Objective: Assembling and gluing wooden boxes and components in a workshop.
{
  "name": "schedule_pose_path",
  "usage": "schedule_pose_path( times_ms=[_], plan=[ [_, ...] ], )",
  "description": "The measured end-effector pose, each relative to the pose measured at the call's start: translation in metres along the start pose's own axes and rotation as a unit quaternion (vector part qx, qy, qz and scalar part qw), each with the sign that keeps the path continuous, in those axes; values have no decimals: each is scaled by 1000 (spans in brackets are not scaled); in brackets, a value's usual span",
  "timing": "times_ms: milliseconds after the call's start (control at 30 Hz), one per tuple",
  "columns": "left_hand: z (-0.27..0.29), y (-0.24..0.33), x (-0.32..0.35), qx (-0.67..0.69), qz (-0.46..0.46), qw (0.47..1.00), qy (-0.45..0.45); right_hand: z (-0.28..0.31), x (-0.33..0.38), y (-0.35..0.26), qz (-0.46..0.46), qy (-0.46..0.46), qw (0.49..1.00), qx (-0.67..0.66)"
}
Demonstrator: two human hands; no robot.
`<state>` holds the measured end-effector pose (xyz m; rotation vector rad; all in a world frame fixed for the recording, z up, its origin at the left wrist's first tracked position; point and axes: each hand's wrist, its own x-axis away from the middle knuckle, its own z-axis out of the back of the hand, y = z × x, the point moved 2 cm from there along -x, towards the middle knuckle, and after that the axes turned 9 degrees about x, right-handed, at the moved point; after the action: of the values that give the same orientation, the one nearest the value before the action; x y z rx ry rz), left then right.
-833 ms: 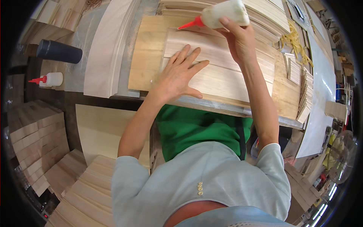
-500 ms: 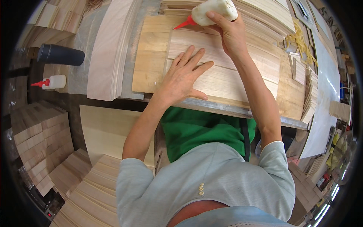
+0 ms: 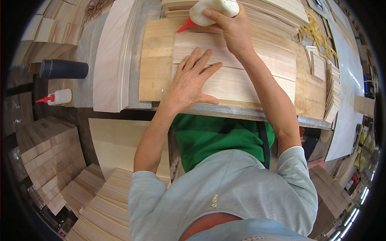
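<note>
My right hand point(image 3: 232, 29) is closed around a white squeeze bottle point(image 3: 213, 12) with a red nozzle, tilted so that the tip points down and left. That tip is at the far left corner of some pale wooden boards point(image 3: 237, 85), laid side by side on a larger yellowish wood panel point(image 3: 155, 60). My left hand point(image 3: 189, 82) lies flat on the left part of the boards, fingers spread. Whether any liquid comes from the nozzle is too small to tell.
Left of the panel stands a stack of thin boards point(image 3: 114, 60). Further left are a dark cylinder point(image 3: 64, 69) and a second red-tipped bottle point(image 3: 62, 97). Small wood pieces point(image 3: 331, 92) and yellow bands point(image 3: 313, 34) lie at the right. Wood stacks point(image 3: 50, 156) stand at lower left.
The squeeze bottle in my right hand has shifted slightly left along the far edge of the boards. My left hand stays flat in about the same place. The view has moved a little.
</note>
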<state>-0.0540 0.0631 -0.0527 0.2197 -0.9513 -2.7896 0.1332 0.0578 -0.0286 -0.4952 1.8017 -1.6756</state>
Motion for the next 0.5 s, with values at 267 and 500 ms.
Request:
schedule_pose_path(
  times_ms=[267,500],
  plan=[
    [0,1,0,5,6,1000,0,10,0,-3,-1,6,1000,8],
    [2,4,0,-2,14,1000,-9,45,4,-10,60,12,996,62]
  ],
)
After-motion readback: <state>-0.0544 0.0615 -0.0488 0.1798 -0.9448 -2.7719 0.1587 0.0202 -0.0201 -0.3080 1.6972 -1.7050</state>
